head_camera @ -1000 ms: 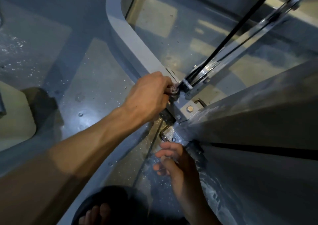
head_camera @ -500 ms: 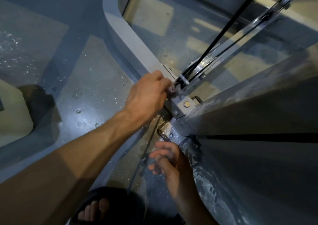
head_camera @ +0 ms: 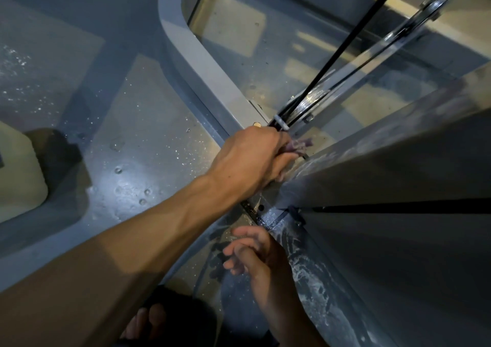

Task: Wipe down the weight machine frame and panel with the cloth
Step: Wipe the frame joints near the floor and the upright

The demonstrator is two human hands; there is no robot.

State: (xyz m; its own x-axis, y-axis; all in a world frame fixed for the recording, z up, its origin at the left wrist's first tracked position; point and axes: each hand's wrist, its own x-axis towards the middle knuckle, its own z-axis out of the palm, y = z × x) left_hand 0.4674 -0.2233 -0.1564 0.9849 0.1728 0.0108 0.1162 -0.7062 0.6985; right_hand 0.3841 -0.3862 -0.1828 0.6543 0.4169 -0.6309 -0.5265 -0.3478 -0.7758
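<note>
Fingers of my left hand (head_camera: 252,158) are bunching the purple cloth (head_camera: 300,144), pressing it where the grey frame (head_camera: 210,73) is meeting the panel (head_camera: 385,166), just under the black cable (head_camera: 345,41). I'm judging this the joint-wiping step. Below those fingers, my right hand (head_camera: 255,253) is hanging loosely spread, holding nothing, just beside the streaked lower panel. Next move is calling for dragging the cloth along that panel edge.
</note>
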